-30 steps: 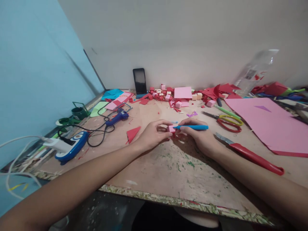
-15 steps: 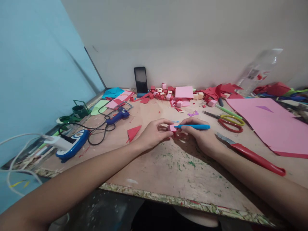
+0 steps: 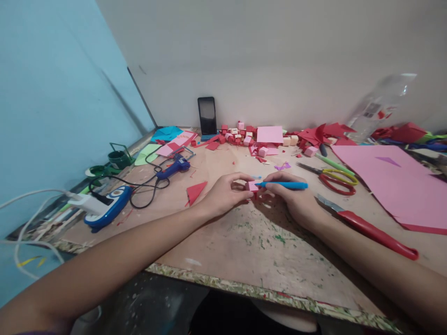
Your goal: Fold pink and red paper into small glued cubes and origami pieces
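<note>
Between the thumb and fingers of my left hand (image 3: 232, 191) is a small pink paper cube (image 3: 251, 186) with a red part under it. My right hand (image 3: 288, 193) is closed around a blue pen (image 3: 288, 185), whose tip meets the cube's right side. Both hands rest low over the middle of the wooden table (image 3: 223, 242). A small light-blue piece (image 3: 256, 177) lies just behind the cube, perhaps the pen's cap. Right of my right hand are scissors (image 3: 335, 180) with yellow and red handles and a red-handled cutter (image 3: 373, 230).
A blue glue gun (image 3: 174, 166) and a blue power strip (image 3: 111, 207) with cables lie left. A phone (image 3: 207, 116) leans on the back wall beside several small paper cubes (image 3: 247, 141). Pink sheets (image 3: 394, 186) and a plastic bottle (image 3: 380, 109) are right; a red scrap (image 3: 196, 191) lies near my left hand.
The whole view has shifted slightly, so things appear a little further right. Both hands keep their hold on the cube and the pen, with hardly any movement between them.
</note>
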`<state>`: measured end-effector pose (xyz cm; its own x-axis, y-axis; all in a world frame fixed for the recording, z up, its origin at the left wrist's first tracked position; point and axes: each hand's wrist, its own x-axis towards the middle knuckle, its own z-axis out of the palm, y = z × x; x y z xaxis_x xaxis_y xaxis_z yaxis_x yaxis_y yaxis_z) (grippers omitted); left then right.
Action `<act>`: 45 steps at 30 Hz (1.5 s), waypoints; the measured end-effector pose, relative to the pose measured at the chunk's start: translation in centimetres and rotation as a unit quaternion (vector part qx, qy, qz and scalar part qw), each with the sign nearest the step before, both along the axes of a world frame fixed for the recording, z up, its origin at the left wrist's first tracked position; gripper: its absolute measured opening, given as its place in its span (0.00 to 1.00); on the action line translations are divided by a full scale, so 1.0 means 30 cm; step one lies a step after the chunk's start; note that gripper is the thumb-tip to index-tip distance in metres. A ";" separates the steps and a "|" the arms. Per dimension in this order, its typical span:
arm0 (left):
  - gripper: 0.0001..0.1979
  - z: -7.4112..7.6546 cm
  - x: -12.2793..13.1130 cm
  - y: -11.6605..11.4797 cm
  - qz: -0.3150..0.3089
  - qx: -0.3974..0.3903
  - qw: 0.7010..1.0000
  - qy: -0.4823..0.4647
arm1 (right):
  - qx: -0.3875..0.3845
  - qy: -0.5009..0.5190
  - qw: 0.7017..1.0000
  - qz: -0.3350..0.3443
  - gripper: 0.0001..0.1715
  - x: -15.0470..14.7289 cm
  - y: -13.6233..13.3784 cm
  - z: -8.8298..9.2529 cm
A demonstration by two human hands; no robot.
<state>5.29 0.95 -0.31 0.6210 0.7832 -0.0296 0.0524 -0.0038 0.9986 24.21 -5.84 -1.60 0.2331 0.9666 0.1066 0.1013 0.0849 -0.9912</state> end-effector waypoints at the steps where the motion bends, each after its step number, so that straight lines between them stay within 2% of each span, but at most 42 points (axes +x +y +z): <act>1: 0.14 0.000 0.000 0.000 0.000 0.000 1.000 -0.001 | 0.001 0.001 1.000 0.001 0.09 0.000 -0.001 0.000; 17: 0.14 -0.003 0.000 0.002 -0.001 0.005 1.000 -0.008 | 0.025 -0.033 0.999 0.000 0.08 0.010 0.003 -0.003; 45: 0.13 -0.002 -0.002 0.000 -0.004 -0.002 1.000 -0.010 | 0.018 -0.014 1.000 0.001 0.09 0.010 0.004 -0.007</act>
<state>5.24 0.93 -0.37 0.6282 0.7778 -0.0194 0.0323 -0.0011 0.9995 24.51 -5.72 -1.80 0.2275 0.9624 0.1486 0.1285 0.1216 -0.9842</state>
